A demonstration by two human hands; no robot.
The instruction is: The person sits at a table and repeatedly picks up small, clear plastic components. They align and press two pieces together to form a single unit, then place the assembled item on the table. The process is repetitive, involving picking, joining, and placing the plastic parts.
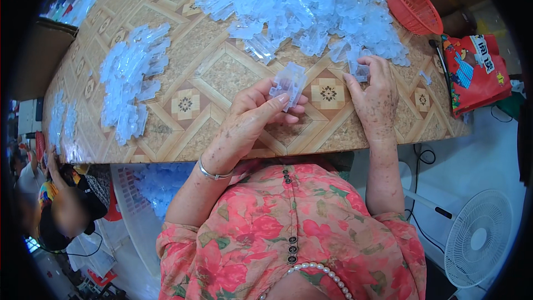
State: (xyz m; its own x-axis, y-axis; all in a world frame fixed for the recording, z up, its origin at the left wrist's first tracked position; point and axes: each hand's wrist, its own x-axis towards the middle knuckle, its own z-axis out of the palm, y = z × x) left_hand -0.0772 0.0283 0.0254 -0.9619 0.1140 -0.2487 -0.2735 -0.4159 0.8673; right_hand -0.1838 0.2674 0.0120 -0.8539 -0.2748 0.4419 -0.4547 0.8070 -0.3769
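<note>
My left hand (250, 114) is closed on a few clear plastic pieces (290, 82), flat with notched edges, pinched under the thumb above the table. To the right, my right hand (377, 97) has its thumb and curled fingers around another clear plastic piece (358, 66), at the near edge of a large heap of similar pieces (305, 5). How firmly it is gripped is hard to see. A smaller heap of clear pieces (130, 78) lies at the left on the patterned table (216, 86).
A red plastic basket (413, 8) stands at the far right, with a red bag (477, 75) nearer. A white fan (478, 239) is below right. Under the table edge sits a white crate (133, 189) of pieces. Another person (66, 205) is at the left.
</note>
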